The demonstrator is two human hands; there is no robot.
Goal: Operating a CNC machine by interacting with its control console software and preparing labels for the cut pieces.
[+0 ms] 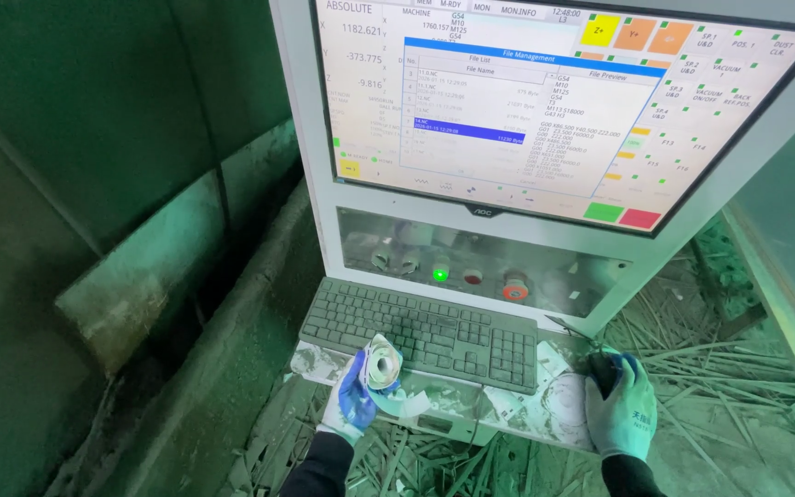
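Observation:
My left hand point(356, 398), in a blue and white work glove, is closed around a crumpled roll of whitish paper point(382, 361) at the front edge of a dusty grey keyboard point(425, 331). My right hand point(620, 410), in a pale glove, rests on a dark computer mouse point(602, 370) to the right of the keyboard. Both lie on a dusty white console shelf point(517, 414). Above stands a monitor point(545, 101) showing a file list window with one row highlighted in blue.
Under the screen a clear panel point(480, 262) covers a lit green button, a red button and a red stop knob. A green machine wall point(94, 184) rises at the left. Wood strips and offcuts point(720, 359) litter the floor at the right and below.

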